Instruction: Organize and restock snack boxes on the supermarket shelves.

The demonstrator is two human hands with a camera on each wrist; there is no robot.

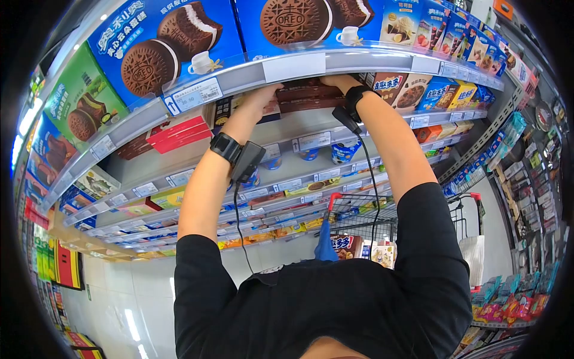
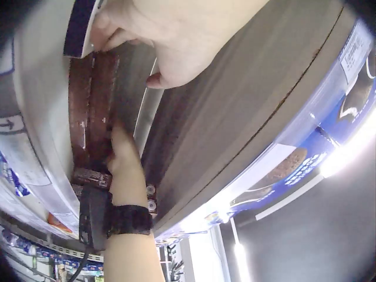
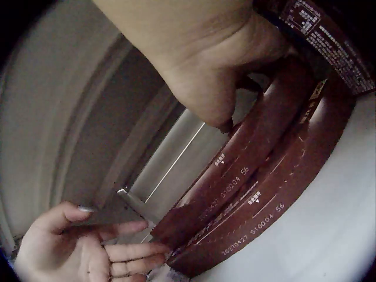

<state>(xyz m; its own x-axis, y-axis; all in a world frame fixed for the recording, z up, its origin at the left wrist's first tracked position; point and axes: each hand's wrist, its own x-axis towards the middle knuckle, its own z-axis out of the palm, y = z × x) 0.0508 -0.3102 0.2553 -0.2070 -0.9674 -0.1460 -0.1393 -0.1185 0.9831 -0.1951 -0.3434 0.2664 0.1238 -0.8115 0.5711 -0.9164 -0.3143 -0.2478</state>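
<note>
Two long brown boxes lie stacked on the shelf, an upper box (image 3: pixel 235 155) and a lower box (image 3: pixel 276 188). My right hand (image 3: pixel 205 64) is at one end of the upper box, thumb on its top edge and the other fingers bent over its end, partly hidden. At the opposite end is my left hand (image 3: pixel 88 247), its fingers extended with the tips right at the boxes' ends. In the head view, the shelf edge above partly covers my left hand (image 1: pixel 260 102) and right hand (image 1: pixel 338 82). A dark printed box (image 1: pixel 272 110) stands beside my left hand.
Large blue Oreo boxes (image 1: pixel 293 24) line the shelf above, behind a price-tag rail (image 1: pixel 359 58). Red boxes (image 1: pixel 179 131) lie to the left, cereal boxes (image 1: pixel 439 93) to the right. Below are blue cups (image 1: pixel 345 152). A shopping cart (image 1: pixel 359 209) with goods stands near my body.
</note>
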